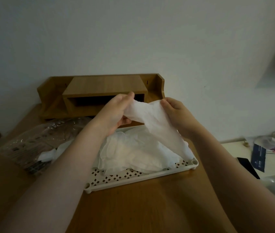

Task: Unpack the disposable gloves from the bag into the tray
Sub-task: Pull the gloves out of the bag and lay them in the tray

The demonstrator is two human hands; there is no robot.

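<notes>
Meanwhile left hand (116, 113) and right hand (178, 115) pinch a glove (151, 118) above the tray (133, 179); bag (32, 145) lies left.

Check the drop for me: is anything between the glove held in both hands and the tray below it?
Nothing visible blocks it. The left hand and right hand pinch the glove right above the tray, and its lower end already hangs onto the pile of gloves lying there. Only that pile sits beneath.
</notes>
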